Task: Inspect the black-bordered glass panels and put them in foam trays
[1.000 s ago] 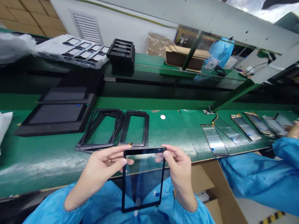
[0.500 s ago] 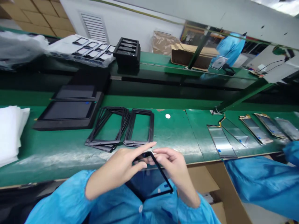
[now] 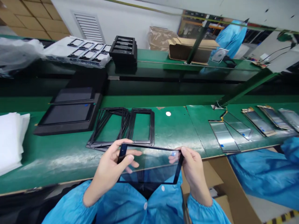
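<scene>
A clear glass panel with a black border (image 3: 151, 165) is held flat and landscape over my lap, at the near edge of the green bench (image 3: 58, 155). My left hand (image 3: 112, 169) pinches its left short edge, thumb on top. My right hand (image 3: 192, 168) grips its right short edge. Just beyond the panel, two stacks of black frames (image 3: 121, 126) lie on the bench.
Black trays with dark screens (image 3: 67, 113) sit at the left, a white sheet stack (image 3: 10, 140) at the far left. Shiny panels (image 3: 223, 135) lie in a row at the right. A co-worker's blue sleeve (image 3: 268, 174) is at the right. A cardboard box (image 3: 224, 186) stands under the bench edge.
The panel went from upright portrait, through a tilted turn with both hands close together, to flat landscape. My hands have spread apart to its two short edges.
</scene>
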`<state>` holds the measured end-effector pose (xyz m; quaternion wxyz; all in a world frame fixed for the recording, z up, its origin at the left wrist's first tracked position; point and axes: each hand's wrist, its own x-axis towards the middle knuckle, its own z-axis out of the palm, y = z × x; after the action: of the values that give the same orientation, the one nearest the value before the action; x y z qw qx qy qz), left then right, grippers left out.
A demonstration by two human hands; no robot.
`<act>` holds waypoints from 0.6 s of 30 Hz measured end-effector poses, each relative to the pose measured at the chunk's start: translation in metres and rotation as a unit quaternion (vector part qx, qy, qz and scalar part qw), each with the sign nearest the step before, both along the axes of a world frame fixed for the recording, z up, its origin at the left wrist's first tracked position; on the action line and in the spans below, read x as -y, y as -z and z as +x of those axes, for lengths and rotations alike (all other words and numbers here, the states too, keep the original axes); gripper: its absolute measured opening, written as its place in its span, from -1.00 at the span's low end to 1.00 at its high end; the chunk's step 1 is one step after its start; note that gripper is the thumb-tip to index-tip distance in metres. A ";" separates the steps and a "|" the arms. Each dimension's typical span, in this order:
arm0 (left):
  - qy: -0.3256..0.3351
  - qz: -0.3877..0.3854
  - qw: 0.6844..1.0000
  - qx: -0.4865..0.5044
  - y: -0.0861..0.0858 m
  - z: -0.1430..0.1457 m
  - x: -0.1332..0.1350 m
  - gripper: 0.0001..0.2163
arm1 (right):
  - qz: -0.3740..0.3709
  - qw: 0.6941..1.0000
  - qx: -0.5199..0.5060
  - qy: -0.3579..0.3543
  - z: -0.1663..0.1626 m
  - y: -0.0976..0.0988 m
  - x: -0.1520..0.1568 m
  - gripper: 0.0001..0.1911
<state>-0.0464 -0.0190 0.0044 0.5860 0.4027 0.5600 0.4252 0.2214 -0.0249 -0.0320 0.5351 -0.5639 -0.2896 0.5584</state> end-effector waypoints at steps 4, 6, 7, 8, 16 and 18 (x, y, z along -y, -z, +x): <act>-0.012 -0.007 1.000 0.001 0.001 -0.001 0.003 -0.44 | 0.020 0.999 0.026 0.012 -0.001 -0.008 0.002 -0.48; -0.027 -0.010 1.000 0.005 -0.002 0.002 0.004 -0.44 | 0.032 0.999 0.037 0.012 -0.003 -0.012 0.004 -0.49; -0.029 -0.011 0.999 0.008 -0.004 0.003 0.005 -0.44 | 0.036 0.999 0.040 0.010 -0.003 -0.012 0.005 -0.50; -0.030 -0.013 0.999 0.011 -0.005 0.004 0.005 -0.44 | 0.039 0.998 0.043 0.010 -0.004 -0.012 0.006 -0.51; -0.023 -0.001 1.000 -0.013 0.007 -0.003 0.005 -0.48 | 0.067 0.997 0.047 0.008 -0.006 -0.004 0.008 -0.52; -0.005 0.050 0.997 -0.064 0.011 -0.007 0.002 -0.56 | 0.073 0.995 0.062 -0.006 -0.007 -0.008 0.009 -0.54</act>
<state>-0.0537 -0.0215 -0.0068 0.5263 0.4550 0.5764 0.4286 0.2143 -0.0341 -0.0245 0.5524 -0.5550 -0.3657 0.5032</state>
